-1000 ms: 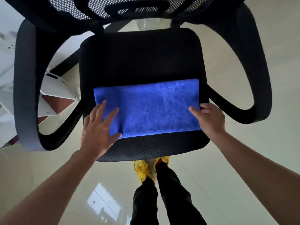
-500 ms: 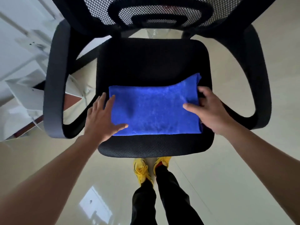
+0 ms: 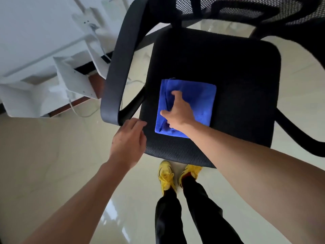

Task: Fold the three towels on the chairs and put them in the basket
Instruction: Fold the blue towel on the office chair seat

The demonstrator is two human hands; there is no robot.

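Note:
A blue towel (image 3: 202,99) lies folded into a small square on the left half of the black office chair seat (image 3: 242,81). My right hand (image 3: 177,111) rests on the towel's left part, its fingers curled over the stacked layers at the left edge. Beside the seat's front left corner, just left of the towel, my left hand (image 3: 129,140) hovers with loose fingers and holds nothing. No basket and no other towel is in view.
The chair's left armrest (image 3: 117,67) curves down close to my left hand, and the mesh backrest (image 3: 246,9) is at the top. White furniture (image 3: 44,71) with a cable stands to the left. My feet in yellow shoes (image 3: 166,175) stand on the glossy floor before the chair.
My right hand has carried the towel's right half over to the left, making a square from the long strip. My left hand has come off the towel. The view has shifted left.

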